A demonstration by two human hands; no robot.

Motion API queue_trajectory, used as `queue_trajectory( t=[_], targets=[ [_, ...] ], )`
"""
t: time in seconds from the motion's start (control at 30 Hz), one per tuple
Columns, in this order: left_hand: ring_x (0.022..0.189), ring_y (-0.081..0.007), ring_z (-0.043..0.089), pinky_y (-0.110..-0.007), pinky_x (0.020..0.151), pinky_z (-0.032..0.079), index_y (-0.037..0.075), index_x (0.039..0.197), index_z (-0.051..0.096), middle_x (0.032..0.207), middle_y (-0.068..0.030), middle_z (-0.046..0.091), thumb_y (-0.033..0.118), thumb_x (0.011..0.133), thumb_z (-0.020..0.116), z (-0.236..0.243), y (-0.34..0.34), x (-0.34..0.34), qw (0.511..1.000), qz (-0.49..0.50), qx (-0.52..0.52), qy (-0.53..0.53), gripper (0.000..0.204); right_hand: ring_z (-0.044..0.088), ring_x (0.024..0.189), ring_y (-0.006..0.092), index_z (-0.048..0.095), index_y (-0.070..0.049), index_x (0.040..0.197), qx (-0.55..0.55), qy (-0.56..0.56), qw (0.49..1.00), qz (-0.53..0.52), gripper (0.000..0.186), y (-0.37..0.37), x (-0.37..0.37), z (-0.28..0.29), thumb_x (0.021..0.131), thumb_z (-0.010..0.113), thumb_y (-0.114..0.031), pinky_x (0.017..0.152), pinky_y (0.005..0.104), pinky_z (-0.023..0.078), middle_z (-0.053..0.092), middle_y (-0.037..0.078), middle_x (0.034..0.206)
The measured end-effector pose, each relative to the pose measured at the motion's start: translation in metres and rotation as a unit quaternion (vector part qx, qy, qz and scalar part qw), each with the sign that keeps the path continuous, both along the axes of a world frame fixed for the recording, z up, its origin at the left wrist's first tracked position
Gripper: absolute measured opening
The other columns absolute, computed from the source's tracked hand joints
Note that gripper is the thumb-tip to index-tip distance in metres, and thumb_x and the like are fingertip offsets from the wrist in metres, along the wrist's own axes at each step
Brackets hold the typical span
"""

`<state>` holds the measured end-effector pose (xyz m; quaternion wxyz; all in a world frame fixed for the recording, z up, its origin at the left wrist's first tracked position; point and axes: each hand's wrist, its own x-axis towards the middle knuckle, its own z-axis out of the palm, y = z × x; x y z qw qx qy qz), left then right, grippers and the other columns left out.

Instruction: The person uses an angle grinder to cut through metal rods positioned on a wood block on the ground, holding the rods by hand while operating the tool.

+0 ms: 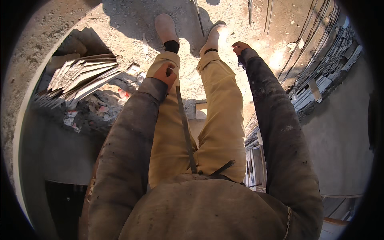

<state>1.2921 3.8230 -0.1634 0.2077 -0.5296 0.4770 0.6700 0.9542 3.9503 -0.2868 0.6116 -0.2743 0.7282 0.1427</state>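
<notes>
Two sleeves [122,140]: both reach forward beside your body, and your jacket front [216,204] covers the waist, hiding how the strap is fixed there.
Strap [183,120]: a dark strip down the inner left leg of your tan trousers [222,90]; its far end lies just beside your left hand [166,75], but you cannot tell whether they touch.
Hands: well apart from each other, the left in front of your left leg, your right hand [240,48] out near the right shoe [216,37].
Fingers: loosely bent on both sides; nothing shows held, though the palms are turned from view and a dark patch under the right wrist is unclear.
Progress: you appear to be handling nothing just now; no finished piece can be tied to your hands, and what is left cannot be judged.
Slats [82,78]: stacked unevenly at your left, out of contact with you, with rubble [106,104] beside them too jumbled to sort.
Strips [336,76]: a long heap at your right, bent by the lens.
Far edge: rods [199,16] run out of view, and the black rim cuts off the rest.
</notes>
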Motion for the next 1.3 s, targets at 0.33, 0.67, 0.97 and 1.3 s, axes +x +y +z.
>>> queue_trajectory(
  t=[0.33,0.67,0.97,1.3],
  targets=[
    [0.078,-0.0080,0.052,-0.025,0.066,0.046,0.005,0.105,0.053,0.084,-0.0010,0.055,0.013,0.081,0.053,-0.136,0.044,-0.031,0.991,0.066,0.108,-0.044,0.025,0.058,0.074,0.0167,0.057,-0.006,0.108,-0.102,-0.241,0.924,-0.279,0.028,-0.005,0.052,-0.270,0.082,0.055,-0.015,0.064,0.0303,0.047,0.062,0.008,0.091],
    [0.066,-0.0133,0.058,-0.026,0.061,0.050,-0.001,0.100,0.058,0.081,-0.0072,0.061,0.013,0.075,0.060,-0.220,0.041,-0.078,0.990,0.138,0.008,0.013,0.029,0.061,0.070,0.0157,0.059,-0.002,0.104,-0.061,-0.213,0.943,-0.249,0.028,-0.020,0.052,-0.228,0.078,0.062,-0.013,0.060,0.0288,0.050,0.064,0.009,0.085],
    [0.078,-0.0170,0.058,-0.022,0.068,0.045,-0.002,0.101,0.055,0.083,-0.0120,0.060,0.007,0.083,0.043,-0.300,0.072,-0.092,0.963,-0.112,-0.194,0.148,0.023,0.063,0.065,0.0158,0.061,-0.003,0.100,-0.062,-0.194,0.969,-0.141,0.027,-0.053,0.054,-0.191,0.078,0.062,-0.019,0.059,0.0284,0.051,0.065,0.010,0.080],
    [0.069,-0.0148,0.058,-0.027,0.062,0.048,-0.002,0.099,0.059,0.083,-0.0066,0.061,0.008,0.084,0.049,-0.267,0.078,-0.111,0.953,0.275,0.116,0.045,0.020,0.063,0.077,0.0247,0.064,-0.008,0.093,-0.177,-0.101,0.974,0.098,0.029,-0.057,0.054,-0.188,0.071,0.062,-0.027,0.072,0.0336,0.049,0.065,0.013,0.082]
  ],
)
